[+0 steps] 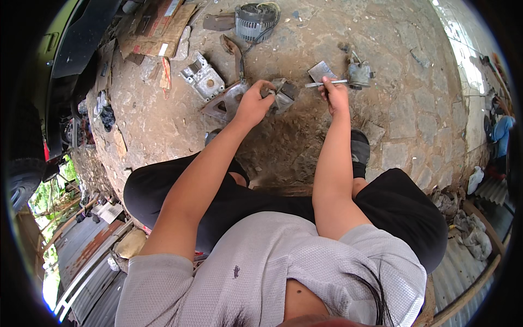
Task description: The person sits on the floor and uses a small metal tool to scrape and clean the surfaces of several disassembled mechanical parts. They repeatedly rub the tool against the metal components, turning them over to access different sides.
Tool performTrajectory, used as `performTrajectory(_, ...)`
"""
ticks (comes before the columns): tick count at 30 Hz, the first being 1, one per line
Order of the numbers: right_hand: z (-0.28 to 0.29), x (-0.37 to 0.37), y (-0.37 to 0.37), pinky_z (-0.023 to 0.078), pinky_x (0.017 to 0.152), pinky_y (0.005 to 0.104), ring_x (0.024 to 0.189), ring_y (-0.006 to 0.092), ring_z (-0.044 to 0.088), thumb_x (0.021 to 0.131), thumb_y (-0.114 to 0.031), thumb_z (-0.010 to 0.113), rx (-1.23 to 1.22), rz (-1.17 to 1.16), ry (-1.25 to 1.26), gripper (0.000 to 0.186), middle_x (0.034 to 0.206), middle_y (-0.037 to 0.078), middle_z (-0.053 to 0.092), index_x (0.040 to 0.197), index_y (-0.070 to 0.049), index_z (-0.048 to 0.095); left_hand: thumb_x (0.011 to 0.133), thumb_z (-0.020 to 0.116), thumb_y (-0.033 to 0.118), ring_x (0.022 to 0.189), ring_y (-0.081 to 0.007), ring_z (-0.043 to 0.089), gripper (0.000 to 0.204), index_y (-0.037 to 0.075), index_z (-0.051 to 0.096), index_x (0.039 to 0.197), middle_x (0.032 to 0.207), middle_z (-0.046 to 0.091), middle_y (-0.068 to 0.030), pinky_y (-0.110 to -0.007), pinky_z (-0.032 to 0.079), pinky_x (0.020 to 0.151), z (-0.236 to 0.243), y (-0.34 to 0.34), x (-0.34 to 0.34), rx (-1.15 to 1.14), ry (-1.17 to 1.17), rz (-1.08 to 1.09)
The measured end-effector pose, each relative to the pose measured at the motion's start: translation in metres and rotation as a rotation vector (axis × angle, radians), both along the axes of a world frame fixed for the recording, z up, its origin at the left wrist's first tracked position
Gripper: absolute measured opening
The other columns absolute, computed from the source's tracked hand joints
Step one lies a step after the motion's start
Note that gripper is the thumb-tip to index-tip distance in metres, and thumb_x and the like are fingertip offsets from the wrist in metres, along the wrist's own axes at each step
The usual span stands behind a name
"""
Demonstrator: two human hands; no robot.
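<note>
My left hand (254, 102) grips a grey metal part (283, 95) just above the dirt and stone ground. My right hand (335, 94) holds a thin metal tool (326, 83) that lies level and points left, above that part. Both forearms reach forward over my knees in black trousers. A small grey metal piece (359, 73) stands just right of my right hand. A flat triangular bracket (224, 102) lies under and left of my left hand.
A round alternator-like unit (255, 20) with wires lies at the top. A cast bracket (204, 78) and cardboard (161, 30) sit at the upper left beside a dark vehicle (65, 60). Another person (500, 133) sits at the far right. Corrugated sheets lie behind me.
</note>
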State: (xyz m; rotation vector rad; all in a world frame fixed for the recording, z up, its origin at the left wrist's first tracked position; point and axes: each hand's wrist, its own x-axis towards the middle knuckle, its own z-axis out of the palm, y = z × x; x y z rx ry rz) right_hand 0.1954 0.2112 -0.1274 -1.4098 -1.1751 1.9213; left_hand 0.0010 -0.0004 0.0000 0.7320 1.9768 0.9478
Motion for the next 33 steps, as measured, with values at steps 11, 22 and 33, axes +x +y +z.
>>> performTrajectory(11, 0.002, -0.003, -0.005, 0.043, 0.054, 0.0278, 0.060, 0.0106, 0.058, 0.098, -0.025, 0.081, -0.005, -0.038, 0.024, 0.023, 0.077, 0.004, 0.073, 0.096, -0.003, 0.075, 0.098, 0.066, 0.015, 0.064, -0.0097, 0.057, 0.030, 0.006, 0.065, 0.127, 0.084, 0.063, -0.0038, -0.031, 0.047, 0.064, 0.007, 0.001, -0.001, -0.068, -0.015, -0.004)
performTrajectory(22, 0.004, -0.010, 0.001, 0.043, 0.059, 0.0278, 0.063, 0.0109, 0.058, 0.097, -0.024, 0.082, 0.156, 0.069, -0.183, 0.024, 0.077, 0.005, 0.073, 0.101, 0.000, 0.077, 0.098, 0.065, 0.017, 0.052, -0.0125, 0.048, 0.031, 0.007, 0.063, 0.127, 0.059, 0.052, -0.0034, -0.036, 0.038, 0.054, 0.000, 0.002, 0.000, -0.004, -0.013, -0.004)
performTrajectory(33, 0.039, -0.021, -0.001, 0.055, 0.078, 0.0355, 0.081, 0.0169, 0.073, 0.093, -0.031, 0.084, 0.433, 0.314, -0.305, 0.033, 0.090, 0.011, 0.081, 0.103, 0.000, 0.080, 0.098, 0.065, 0.017, 0.059, -0.0108, 0.054, 0.031, 0.007, 0.065, 0.127, 0.069, 0.058, -0.0026, -0.033, 0.043, 0.060, 0.002, 0.002, -0.002, -0.038, -0.037, -0.004)
